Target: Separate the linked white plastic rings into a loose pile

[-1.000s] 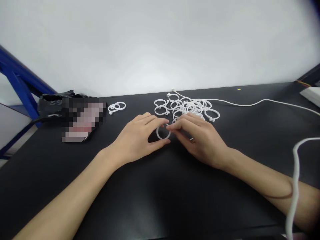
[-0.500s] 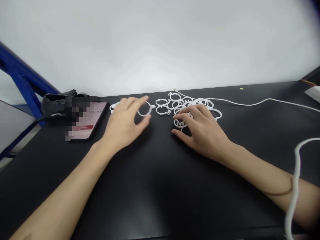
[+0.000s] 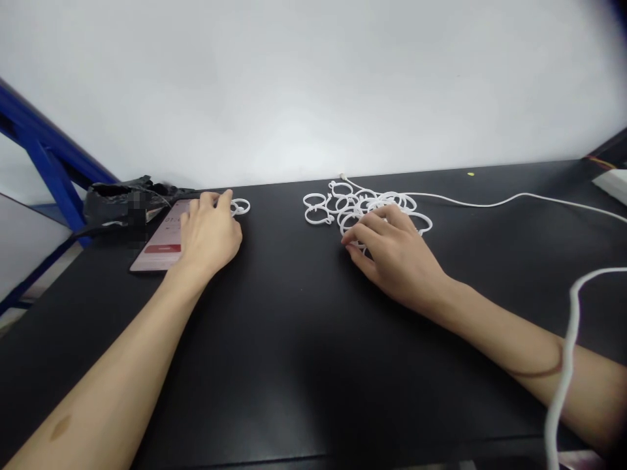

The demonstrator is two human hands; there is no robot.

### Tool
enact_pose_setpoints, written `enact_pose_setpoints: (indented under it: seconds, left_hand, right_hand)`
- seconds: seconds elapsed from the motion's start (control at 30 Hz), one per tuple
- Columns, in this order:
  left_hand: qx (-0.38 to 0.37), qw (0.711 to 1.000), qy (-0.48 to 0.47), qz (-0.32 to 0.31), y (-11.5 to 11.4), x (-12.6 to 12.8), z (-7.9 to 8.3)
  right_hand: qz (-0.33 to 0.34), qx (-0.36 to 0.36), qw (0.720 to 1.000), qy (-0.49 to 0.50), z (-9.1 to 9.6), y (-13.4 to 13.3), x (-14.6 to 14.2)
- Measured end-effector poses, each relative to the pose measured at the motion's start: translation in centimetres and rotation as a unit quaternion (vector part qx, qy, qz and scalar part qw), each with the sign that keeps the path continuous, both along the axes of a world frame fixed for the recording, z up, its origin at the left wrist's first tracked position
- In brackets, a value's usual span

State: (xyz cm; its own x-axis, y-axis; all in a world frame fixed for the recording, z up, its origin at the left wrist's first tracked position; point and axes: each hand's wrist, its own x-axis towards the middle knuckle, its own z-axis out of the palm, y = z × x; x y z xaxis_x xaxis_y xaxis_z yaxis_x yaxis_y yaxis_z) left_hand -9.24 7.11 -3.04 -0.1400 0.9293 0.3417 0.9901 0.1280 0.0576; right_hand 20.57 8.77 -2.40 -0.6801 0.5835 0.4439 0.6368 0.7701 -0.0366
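Head view: left hand (image 3: 208, 232) lies palm-down at centre-left, fingertips touching the small ring cluster (image 3: 240, 207) just to their right; whether it grips cannot be told. Right hand (image 3: 392, 251), fingers loosely spread, rests on the ring pile (image 3: 362, 203) directly above it, clasping nothing.

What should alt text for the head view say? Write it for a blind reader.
On a black table, the left hand rests by a small cluster of white rings and a phone, while the right hand rests on a larger heap of rings. A white cable runs off right.
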Motion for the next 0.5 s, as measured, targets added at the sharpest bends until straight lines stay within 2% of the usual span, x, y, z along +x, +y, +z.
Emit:
enact_pose_setpoints:
  seconds: [0.3,0.5]
  left_hand:
    - [0.034,0.999,-0.01,-0.013,0.26,-0.53,-0.8]
    - [-0.018,0.999,-0.001,0.047,-0.08,0.25,-0.16]
  right_hand:
    - [-0.001,0.033,0.999,0.005,-0.02,0.01,-0.01]
    - [-0.017,0.097,0.995,0.0,-0.05,0.04,-0.06]
